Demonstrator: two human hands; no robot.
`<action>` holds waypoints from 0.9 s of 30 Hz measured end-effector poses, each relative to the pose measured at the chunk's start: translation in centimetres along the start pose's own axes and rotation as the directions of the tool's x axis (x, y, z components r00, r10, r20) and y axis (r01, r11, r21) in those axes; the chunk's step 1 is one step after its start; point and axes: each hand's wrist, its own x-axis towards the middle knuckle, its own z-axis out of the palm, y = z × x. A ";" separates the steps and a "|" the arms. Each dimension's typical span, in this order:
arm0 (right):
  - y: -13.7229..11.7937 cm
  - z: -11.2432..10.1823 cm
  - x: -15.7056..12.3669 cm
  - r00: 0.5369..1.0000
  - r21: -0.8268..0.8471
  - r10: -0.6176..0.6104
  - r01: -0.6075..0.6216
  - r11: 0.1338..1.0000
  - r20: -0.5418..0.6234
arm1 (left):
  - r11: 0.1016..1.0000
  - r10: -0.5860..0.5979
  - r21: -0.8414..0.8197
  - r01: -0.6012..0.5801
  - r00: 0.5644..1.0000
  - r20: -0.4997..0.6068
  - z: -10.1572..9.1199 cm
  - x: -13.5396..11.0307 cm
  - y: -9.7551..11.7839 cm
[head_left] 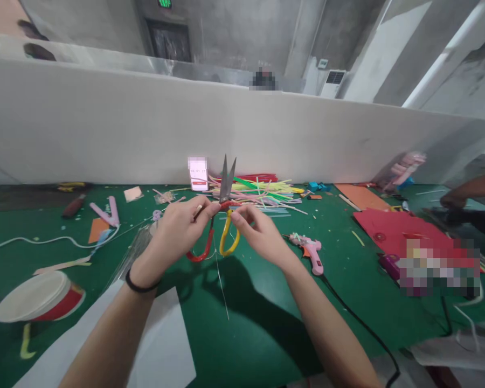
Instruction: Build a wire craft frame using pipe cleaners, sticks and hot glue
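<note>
My left hand [178, 226] and my right hand [258, 229] meet in front of me above the green table [267, 323]. Both pinch a pair of scissors [222, 215] near its pivot. The blades point up and stand slightly apart. One handle loop is red and hangs under my left hand. The other loop is yellow and hangs by my right hand. A thin pale wire [222, 285] hangs down from between the hands. A small pale stub sticks out of my left fingers. A black band circles my left wrist.
A pink glue gun [309, 250] with a black cord lies to the right. Coloured straws [262, 191] and a phone [198, 175] sit behind. Red foam sheets [392, 229], a paper cup [40, 296], white paper [161, 345] and another person's arm [472, 188] surround.
</note>
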 end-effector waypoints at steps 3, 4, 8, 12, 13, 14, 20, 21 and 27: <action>0.7 1.2 1.0 0.989 0.211 -0.018 -0.014 0.977 0.146 | 0.995 -0.034 -0.092 0.035 0.999 0.012 0.0 0.0 0.0; 0.9 1.6 1.2 0.983 0.259 -0.024 -0.025 0.966 0.183 | 0.991 -0.054 -0.123 0.054 0.999 0.010 0.1 0.0 0.0; 0.7 2.8 1.6 0.978 0.385 0.071 -0.144 0.912 0.196 | 0.977 -0.125 -0.178 0.117 0.992 -0.034 0.6 0.3 -0.6; 0.4 3.0 1.5 0.988 0.275 0.094 -0.126 0.953 0.126 | 0.987 -0.089 -0.136 0.082 0.995 -0.044 1.3 0.5 -1.2; 0.4 2.8 1.5 0.985 0.265 0.095 -0.130 0.955 0.142 | 0.989 -0.077 -0.131 0.072 0.996 -0.036 1.5 0.5 -1.3; 0.5 2.7 1.5 0.983 0.276 0.095 -0.136 0.951 0.155 | 0.989 -0.068 -0.132 0.064 0.997 -0.027 1.7 0.5 -1.3; 1.0 2.0 1.7 0.997 0.409 0.080 -0.077 0.909 0.011 | 0.991 -0.060 -0.124 0.050 0.995 -0.081 2.7 0.6 -0.6; 1.1 2.1 1.8 0.996 0.415 0.087 -0.072 0.907 -0.018 | 0.991 -0.060 -0.126 0.050 0.995 -0.083 2.8 0.7 -0.5; 1.3 2.0 2.2 0.980 0.495 0.155 -0.074 0.866 -0.124 | 0.983 -0.113 -0.162 0.089 0.983 -0.143 3.3 0.8 -0.1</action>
